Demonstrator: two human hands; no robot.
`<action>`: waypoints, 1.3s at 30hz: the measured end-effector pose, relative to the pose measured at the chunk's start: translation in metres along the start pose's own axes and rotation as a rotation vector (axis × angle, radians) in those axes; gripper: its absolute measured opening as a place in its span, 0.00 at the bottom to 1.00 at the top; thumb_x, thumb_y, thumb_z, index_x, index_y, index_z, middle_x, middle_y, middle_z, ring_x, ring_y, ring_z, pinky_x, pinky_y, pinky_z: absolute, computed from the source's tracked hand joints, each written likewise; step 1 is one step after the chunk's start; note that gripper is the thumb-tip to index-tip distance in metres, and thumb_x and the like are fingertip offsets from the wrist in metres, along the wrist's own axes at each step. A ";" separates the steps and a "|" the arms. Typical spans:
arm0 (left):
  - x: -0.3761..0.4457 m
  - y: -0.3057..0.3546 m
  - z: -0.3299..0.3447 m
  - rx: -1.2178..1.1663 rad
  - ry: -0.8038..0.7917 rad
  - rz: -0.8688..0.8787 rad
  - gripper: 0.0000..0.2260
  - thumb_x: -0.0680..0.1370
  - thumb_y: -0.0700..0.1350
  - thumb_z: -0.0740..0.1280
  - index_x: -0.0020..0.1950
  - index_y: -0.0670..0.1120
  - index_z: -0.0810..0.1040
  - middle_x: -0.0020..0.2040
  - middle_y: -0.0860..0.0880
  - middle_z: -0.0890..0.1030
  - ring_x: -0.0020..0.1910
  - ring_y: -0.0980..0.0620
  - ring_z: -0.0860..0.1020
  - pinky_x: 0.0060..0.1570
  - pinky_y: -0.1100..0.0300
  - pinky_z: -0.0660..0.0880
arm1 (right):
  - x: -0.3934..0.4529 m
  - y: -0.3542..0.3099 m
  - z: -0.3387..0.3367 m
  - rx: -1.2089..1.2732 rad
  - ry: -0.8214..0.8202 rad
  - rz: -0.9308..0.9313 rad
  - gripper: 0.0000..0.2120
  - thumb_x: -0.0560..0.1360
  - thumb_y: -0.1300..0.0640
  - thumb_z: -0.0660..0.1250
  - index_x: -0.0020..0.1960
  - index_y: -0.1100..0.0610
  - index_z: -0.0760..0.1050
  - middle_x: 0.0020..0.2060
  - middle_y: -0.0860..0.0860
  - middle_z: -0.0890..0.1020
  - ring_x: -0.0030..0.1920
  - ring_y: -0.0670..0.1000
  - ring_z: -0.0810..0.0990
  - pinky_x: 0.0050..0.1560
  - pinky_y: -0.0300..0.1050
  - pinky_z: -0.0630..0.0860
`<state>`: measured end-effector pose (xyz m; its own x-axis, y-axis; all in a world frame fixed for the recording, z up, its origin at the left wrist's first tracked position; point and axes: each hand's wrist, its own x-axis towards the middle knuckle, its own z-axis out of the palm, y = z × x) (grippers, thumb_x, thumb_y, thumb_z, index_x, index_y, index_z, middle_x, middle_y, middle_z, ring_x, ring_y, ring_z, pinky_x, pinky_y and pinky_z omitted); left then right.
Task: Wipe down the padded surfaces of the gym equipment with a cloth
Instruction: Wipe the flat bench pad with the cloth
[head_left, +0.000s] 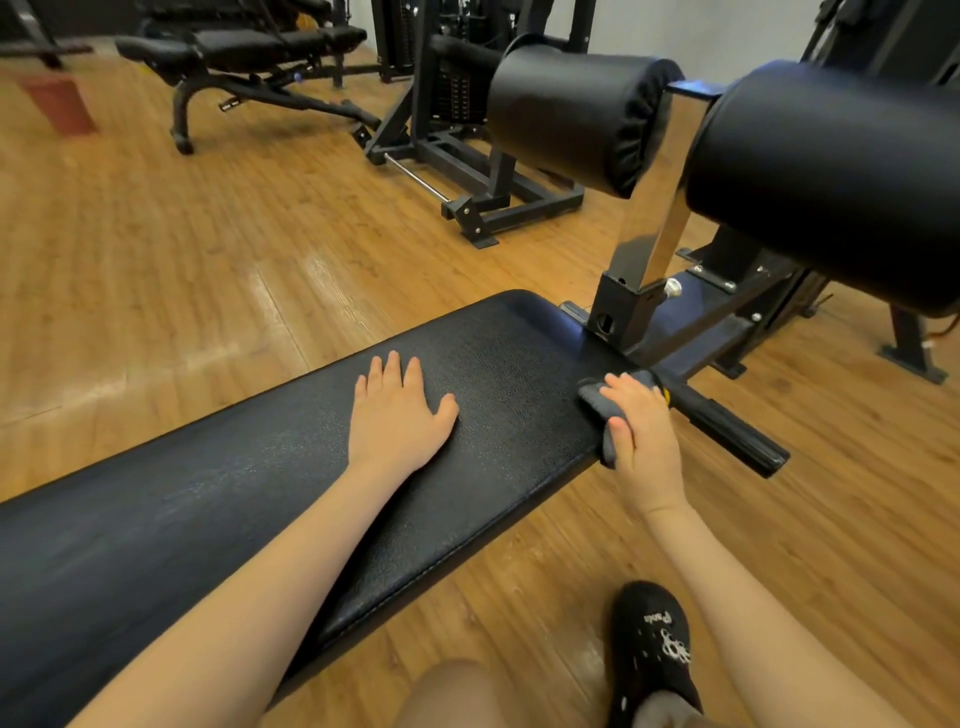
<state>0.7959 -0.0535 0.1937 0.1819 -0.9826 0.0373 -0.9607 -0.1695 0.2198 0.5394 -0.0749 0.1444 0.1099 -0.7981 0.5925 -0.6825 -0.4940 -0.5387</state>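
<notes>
Wooden gym floor (182, 249), black padded bench (208, 519) across it.
We rest our left hand (397, 415) flat, fingers spread, on the pad; our right hand (641, 431) grips a grey cloth (597, 402) at the bench's near edge, below 2 roller pads (566, 104).

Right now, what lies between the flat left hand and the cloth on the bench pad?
Only bare black bench pad, as the head view shows. The left hand rests flat; the right hand grips the grey cloth at the pad's edge.

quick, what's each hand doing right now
Left hand: open, flat on the bench pad.
Right hand: gripping the grey cloth at the pad's edge.
</notes>
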 end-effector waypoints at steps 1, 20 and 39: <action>0.000 0.000 0.000 0.000 0.000 0.003 0.31 0.80 0.59 0.53 0.77 0.44 0.54 0.78 0.42 0.52 0.77 0.44 0.49 0.74 0.49 0.47 | -0.002 -0.009 0.003 0.048 0.084 0.099 0.20 0.79 0.52 0.51 0.59 0.61 0.75 0.58 0.54 0.77 0.62 0.51 0.69 0.70 0.37 0.51; -0.001 0.001 -0.006 0.002 -0.018 -0.015 0.28 0.80 0.57 0.54 0.76 0.43 0.58 0.77 0.42 0.56 0.76 0.43 0.52 0.74 0.48 0.51 | -0.015 -0.051 0.005 -0.168 -0.266 -0.389 0.24 0.82 0.49 0.46 0.57 0.60 0.76 0.55 0.58 0.81 0.55 0.57 0.79 0.57 0.58 0.74; -0.208 -0.014 0.010 0.116 0.239 -0.462 0.35 0.74 0.64 0.43 0.73 0.46 0.67 0.73 0.43 0.66 0.75 0.42 0.58 0.70 0.40 0.40 | -0.011 -0.038 0.003 -0.109 -0.310 -0.484 0.16 0.75 0.55 0.61 0.57 0.62 0.78 0.54 0.57 0.81 0.55 0.58 0.80 0.60 0.57 0.72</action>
<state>0.7692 0.1526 0.1728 0.6215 -0.7610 0.1860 -0.7834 -0.6014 0.1570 0.5660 -0.0482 0.1568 0.6229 -0.5621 0.5442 -0.5702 -0.8024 -0.1761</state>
